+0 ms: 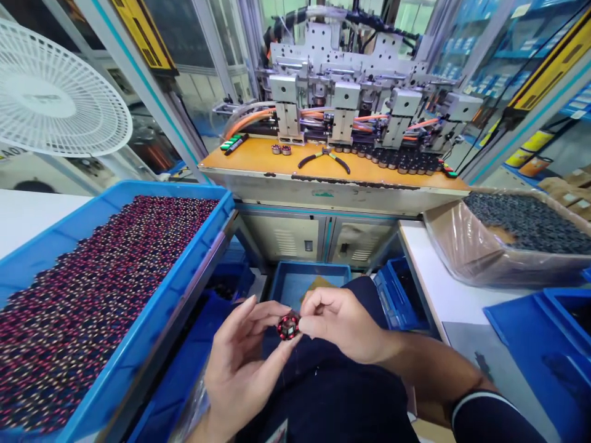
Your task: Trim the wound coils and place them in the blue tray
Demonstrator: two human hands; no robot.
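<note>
Head view: both hands meet at one small coil-wound core

The left hand [247, 363] grips the small coil-wound core [287, 328] by its edge, thumb below and fingers above, its red-dotted face turned up towards the camera. The right hand [344, 326] has thumb and index finger brought together at the core's right edge; whether they pinch the rim itself or something fine on it, I cannot tell.

The step in hand looks like close fingertip handling, one hand steadying while the other works at the rim. I judge that any move from here calls for a firm left grip, with the right fingertips coming off sideways so the core doesn't tip.

Just below the fingers is the dark clothing [323, 400] over the lap. Past the fingertips, lower down, lies a blue bin [290, 280]; the hands have room to lift forward over it. Left of the left fingers, the blue tray [184, 188] of similar cores presents a raised wall, to be cleared from above. Right of the right hand, the edge of the white table [427, 258] runs alongside, with a plastic-lined box [457, 246] further out. Farthest ahead of the fingers, pliers [325, 152] lie on the orange worktop [258, 161], in front of the multi-station machine [346, 95], whose projecting fixtures leave tighter room.
</note>
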